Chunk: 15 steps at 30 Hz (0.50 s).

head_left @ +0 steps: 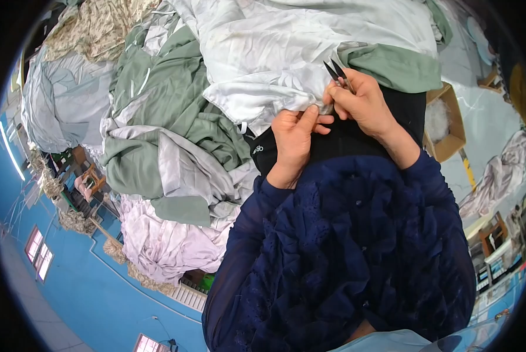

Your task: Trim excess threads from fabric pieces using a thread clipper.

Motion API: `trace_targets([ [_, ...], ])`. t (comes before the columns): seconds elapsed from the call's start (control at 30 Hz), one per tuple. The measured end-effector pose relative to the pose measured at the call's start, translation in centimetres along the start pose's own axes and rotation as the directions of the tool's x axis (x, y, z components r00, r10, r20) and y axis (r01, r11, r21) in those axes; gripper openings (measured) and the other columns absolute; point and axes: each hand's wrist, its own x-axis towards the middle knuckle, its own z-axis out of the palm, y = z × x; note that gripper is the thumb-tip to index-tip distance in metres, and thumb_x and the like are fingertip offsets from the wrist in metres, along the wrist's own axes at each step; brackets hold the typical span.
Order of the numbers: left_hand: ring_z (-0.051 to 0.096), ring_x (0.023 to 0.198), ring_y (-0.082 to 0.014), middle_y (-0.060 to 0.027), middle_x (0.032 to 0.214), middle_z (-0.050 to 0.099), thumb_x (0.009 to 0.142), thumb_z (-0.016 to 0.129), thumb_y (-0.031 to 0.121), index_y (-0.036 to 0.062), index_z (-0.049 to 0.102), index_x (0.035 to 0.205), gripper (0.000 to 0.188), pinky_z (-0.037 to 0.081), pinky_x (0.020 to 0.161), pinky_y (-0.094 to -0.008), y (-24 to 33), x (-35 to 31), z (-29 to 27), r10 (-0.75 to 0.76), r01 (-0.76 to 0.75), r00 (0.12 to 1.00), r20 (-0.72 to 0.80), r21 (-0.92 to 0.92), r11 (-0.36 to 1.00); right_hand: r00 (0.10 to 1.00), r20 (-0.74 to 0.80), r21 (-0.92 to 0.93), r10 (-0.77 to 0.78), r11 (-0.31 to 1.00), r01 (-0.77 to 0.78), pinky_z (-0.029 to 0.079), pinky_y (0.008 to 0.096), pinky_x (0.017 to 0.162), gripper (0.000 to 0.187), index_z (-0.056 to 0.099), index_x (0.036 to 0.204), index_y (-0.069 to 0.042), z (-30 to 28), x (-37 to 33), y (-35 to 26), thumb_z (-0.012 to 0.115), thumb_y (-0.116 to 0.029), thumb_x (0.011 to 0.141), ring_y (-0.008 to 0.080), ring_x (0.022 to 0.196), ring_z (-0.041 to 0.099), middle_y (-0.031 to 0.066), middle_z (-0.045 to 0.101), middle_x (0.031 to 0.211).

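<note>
A large white cloth [263,41] with a green section [395,67] spreads in front of me and over my lap. My left hand [295,138] pinches the edge of this cloth between thumb and fingers. Close beside it, my right hand [362,102] is closed around small dark thread snips [338,71], whose two pointed blades stick up past the fingers and stand apart. The right fingertips also meet the cloth edge near the left thumb. Exactly what lies between the right fingertips is hidden.
At the left lie heaped green and white cloths [175,100], a pale blue-grey cloth [69,100] and a pinkish cloth [169,240]. A cardboard box [450,132] with white fluff stands on the right. Another crumpled cloth [500,173] lies farther right.
</note>
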Motion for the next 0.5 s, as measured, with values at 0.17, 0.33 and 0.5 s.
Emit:
trace_targets([
  [0.17,0.067,0.069,-0.019,-0.0122,0.083,0.066,0.094,0.055,0.006,-0.0064,0.061,0.103,0.016,0.054,0.054,-0.0254,-0.5,-0.3,-0.5,0.024,-0.027,0.999,-0.048,-0.068,0.997,0.974,0.088,0.139,0.21,0.965,-0.22,0.027,0.0179,0.04,0.007,0.053,0.086,-0.005,-0.8,-0.4,-0.2,0.056,-0.011,0.088,0.0019,0.046,0.04,0.0003,0.055,0.071],
  [0.33,0.066,0.065,-0.018,-0.0133,0.079,0.066,0.094,0.054,0.005,-0.0065,0.061,0.1,0.015,0.053,0.053,-0.025,-0.9,-0.4,-1.2,0.047,-0.048,0.998,-0.05,-0.018,0.999,0.938,0.138,0.106,0.316,0.937,-0.332,0.025,0.0174,0.038,0.008,0.051,0.084,-0.007,-2.5,-0.9,0.3,0.056,-0.011,0.088,0.0016,0.042,0.037,0.0003,0.053,0.069],
  [0.5,0.066,0.068,-0.0178,-0.0152,0.081,0.067,0.094,0.053,0.005,-0.0077,0.061,0.1,0.015,0.054,0.056,-0.0258,-0.1,-0.4,-0.8,0.005,-0.009,0.999,0.039,0.112,0.994,0.978,0.207,-0.251,0.014,0.967,0.039,0.034,0.0204,0.051,0.013,0.062,0.088,-0.002,-2.8,-1.0,1.3,0.063,-0.015,0.088,0.0014,0.058,0.043,-0.0048,0.055,0.069],
])
